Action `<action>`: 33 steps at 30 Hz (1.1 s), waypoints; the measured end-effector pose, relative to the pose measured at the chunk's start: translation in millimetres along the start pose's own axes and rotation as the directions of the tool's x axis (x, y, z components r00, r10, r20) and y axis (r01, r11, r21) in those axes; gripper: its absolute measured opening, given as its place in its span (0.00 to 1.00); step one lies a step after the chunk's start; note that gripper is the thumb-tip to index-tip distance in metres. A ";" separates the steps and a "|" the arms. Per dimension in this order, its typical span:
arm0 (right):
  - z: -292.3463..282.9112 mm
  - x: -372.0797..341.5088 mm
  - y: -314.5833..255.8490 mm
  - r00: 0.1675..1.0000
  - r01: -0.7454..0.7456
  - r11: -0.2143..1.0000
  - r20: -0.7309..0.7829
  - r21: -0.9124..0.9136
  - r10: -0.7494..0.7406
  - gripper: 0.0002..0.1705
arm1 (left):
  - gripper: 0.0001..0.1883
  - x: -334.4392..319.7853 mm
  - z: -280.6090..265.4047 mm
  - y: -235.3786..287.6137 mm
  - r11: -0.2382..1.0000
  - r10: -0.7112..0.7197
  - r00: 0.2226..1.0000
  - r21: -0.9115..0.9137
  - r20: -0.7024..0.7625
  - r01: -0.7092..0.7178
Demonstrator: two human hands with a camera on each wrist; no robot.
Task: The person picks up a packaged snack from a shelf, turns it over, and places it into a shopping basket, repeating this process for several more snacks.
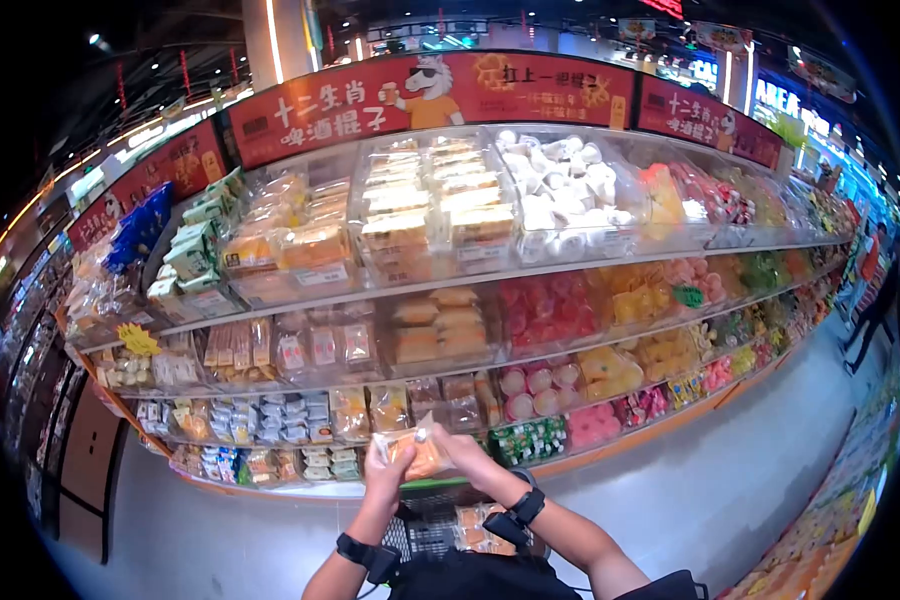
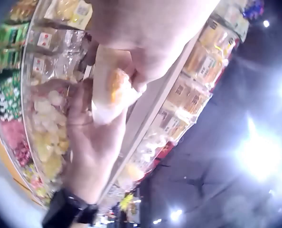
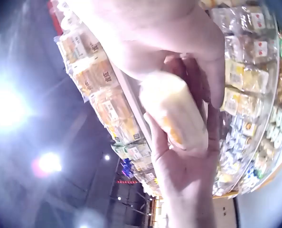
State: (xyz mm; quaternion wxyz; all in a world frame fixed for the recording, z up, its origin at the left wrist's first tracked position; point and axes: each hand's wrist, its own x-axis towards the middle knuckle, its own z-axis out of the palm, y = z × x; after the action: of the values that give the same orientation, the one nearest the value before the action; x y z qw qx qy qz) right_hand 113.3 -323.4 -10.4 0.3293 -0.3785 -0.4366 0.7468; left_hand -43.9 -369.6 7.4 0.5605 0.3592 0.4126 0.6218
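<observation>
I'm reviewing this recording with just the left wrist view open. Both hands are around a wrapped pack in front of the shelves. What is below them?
Observer: In the head view, a dark mesh basket shows lower down, between the forearms.

Operator: Is anything in it?

Observer: Yes, a second pack, clear-wrapped with orange-brown pieces inside. The head view shows it partly covered by the device on the right wrist.

Operator: And what is above the shelves?

Observer: Red banners; the middle one carries a white horse figure in sunglasses.
</observation>
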 end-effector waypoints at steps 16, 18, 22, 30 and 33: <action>6.1 -45.0 -26.0 0.958 0.241 0.917 -0.076 -0.319 -0.278 0.26 | 0.25 1.2 -4.9 -21.7 0.983 -0.098 0.994 0.148 -0.054 0.105; 7.3 -51.3 -25.8 0.962 0.228 0.923 -0.076 -0.311 -0.263 0.26 | 0.22 2.1 2.9 -24.2 0.995 -0.074 0.990 0.065 -0.123 0.082; 4.1 -53.2 -25.7 0.992 0.068 0.994 -0.103 -0.088 -0.077 0.30 | 0.21 -4.9 -9.7 -23.8 0.989 -0.143 0.985 0.023 -0.096 0.146; 0.2 -44.4 -11.6 0.974 0.136 0.986 -0.169 -0.100 -0.151 0.26 | 0.26 -14.0 -13.8 -24.2 0.966 -0.208 0.950 0.105 -0.234 0.237; 1.1 -43.1 -11.1 0.981 0.122 0.981 -0.133 -0.153 -0.143 0.24 | 0.28 -19.2 -13.2 -20.3 0.944 -0.234 0.961 0.202 -0.149 0.261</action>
State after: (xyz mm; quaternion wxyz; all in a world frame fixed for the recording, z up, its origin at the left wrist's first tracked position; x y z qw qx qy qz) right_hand 135.5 -354.8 12.0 0.3808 -0.4241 -0.4888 0.6604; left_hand -45.6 -389.4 -16.2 0.5645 0.3252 0.5545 0.5178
